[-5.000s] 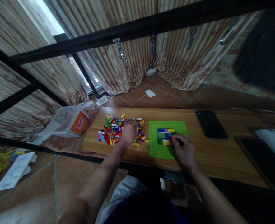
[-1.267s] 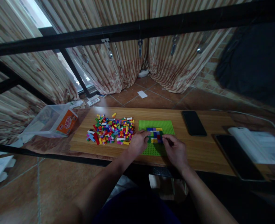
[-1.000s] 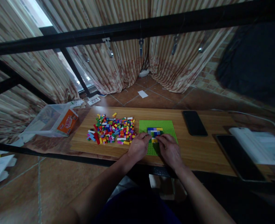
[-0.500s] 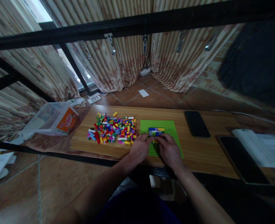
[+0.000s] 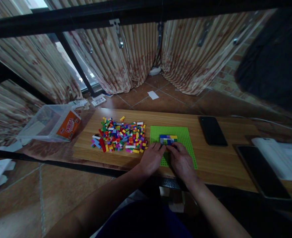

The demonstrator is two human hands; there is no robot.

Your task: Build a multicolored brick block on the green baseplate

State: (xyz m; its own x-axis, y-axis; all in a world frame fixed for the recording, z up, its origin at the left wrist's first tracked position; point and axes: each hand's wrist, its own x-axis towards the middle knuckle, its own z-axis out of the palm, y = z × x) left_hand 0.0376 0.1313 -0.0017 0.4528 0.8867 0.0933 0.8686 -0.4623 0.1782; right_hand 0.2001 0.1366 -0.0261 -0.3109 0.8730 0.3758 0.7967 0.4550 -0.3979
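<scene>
On the wooden table lies a green studded baseplate [image 5: 183,132]. A small block of joined toy building bricks [image 5: 168,137], blue, purple, yellow and grey-white, sits on its middle. My left hand [image 5: 151,159] comes in over the plate's left side, its fingers closed at the near edge of these bricks. From the right, my right hand [image 5: 182,161] meets it there, thumb and fingers bent in a pinch against the same edge. The fingertips nearly touch each other and cover the near part of the bricks. Left of my left hand spreads a heap of loose colourful bricks [image 5: 122,135].
A clear plastic box [image 5: 44,122] with an orange label stands beyond the table's left end. To the right lie a black phone [image 5: 212,131], a larger dark tablet-like slab [image 5: 262,172] and a white object [image 5: 272,155]. A dark metal bar [image 5: 136,16] crosses overhead.
The camera view has tilted and shifted slightly. Both hands stay at the near edge of the bricks; a bit of yellow seen between the fingertips before is now mostly covered.
</scene>
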